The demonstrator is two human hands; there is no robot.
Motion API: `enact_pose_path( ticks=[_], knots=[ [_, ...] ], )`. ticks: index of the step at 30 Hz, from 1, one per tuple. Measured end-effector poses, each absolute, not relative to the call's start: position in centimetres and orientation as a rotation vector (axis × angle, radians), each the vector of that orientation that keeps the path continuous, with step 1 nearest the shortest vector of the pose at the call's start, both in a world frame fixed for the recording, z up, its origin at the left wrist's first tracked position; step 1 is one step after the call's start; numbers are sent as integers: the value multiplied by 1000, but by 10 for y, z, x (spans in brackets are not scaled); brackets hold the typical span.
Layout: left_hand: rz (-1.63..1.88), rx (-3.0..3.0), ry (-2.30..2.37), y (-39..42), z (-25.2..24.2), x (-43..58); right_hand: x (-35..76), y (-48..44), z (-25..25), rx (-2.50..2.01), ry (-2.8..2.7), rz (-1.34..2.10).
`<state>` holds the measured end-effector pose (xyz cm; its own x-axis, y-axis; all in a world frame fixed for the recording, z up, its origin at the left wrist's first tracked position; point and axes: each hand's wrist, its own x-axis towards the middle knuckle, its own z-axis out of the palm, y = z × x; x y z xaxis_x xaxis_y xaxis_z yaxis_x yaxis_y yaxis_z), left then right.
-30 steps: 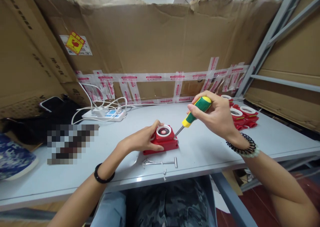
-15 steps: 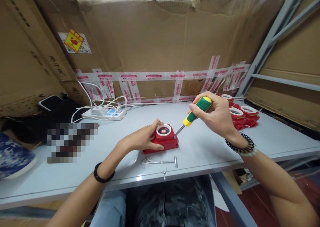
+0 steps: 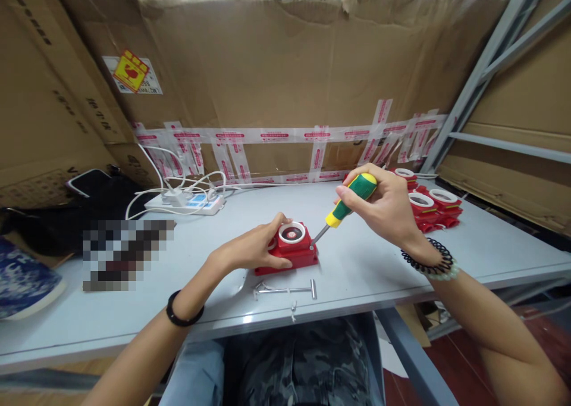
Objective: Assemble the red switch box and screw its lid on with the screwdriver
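Almost nothing moved since a second ago: both hands hold the same pose, screwdriver tip at the same corner of the red box, view shifted a hair left.

Left to right:
- 1 patterned blue item (image 3: 22, 281) at the far left edge of the counter (image 3: 379, 269), cut off by the frame.
- 1 black bag (image 3: 66, 215) behind it, with 1 phone-like slab (image 3: 87, 181) leaning on top.
- 1 blurred-out patch, contents unreadable.
- 1 white power strip (image 3: 190, 202) with white cables (image 3: 156, 174) looped above it, near the cardboard wall (image 3: 276, 66).
- left hand (image 3: 252, 250): grip closed around the left side of 1 red box (image 3: 292, 252), thumb on top beside its white ring (image 3: 292, 233). Box sits flat on the counter, about centre, close to the front edge.
- 1 metal T-shaped tool (image 3: 285, 290) lies just in front of the box, with 1 small screw-like piece (image 3: 294, 308) nearer the edge.
- right hand (image 3: 386, 206): grip clamped on 1 screwdriver (image 3: 345, 206), green-and-yellow handle, shaft tilted down-left, tip touching the box's right rear corner.
- behind the right hand, a cluster of more red boxes (image 3: 435, 209) with white rings; 3 rings visible, exact box count unclear, partly hidden by the hand.
- 1 grey metal rack frame (image 3: 484, 66) at far right.
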<state>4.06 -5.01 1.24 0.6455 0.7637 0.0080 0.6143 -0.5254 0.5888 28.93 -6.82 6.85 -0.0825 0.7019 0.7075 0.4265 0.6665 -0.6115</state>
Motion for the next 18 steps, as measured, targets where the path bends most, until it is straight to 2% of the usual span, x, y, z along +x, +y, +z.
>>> enact_pose_path(
  ticks=[18],
  knots=[
    [384,2301,1025,-51,13,42,290,-67,62,-940,-1820,163]
  ],
)
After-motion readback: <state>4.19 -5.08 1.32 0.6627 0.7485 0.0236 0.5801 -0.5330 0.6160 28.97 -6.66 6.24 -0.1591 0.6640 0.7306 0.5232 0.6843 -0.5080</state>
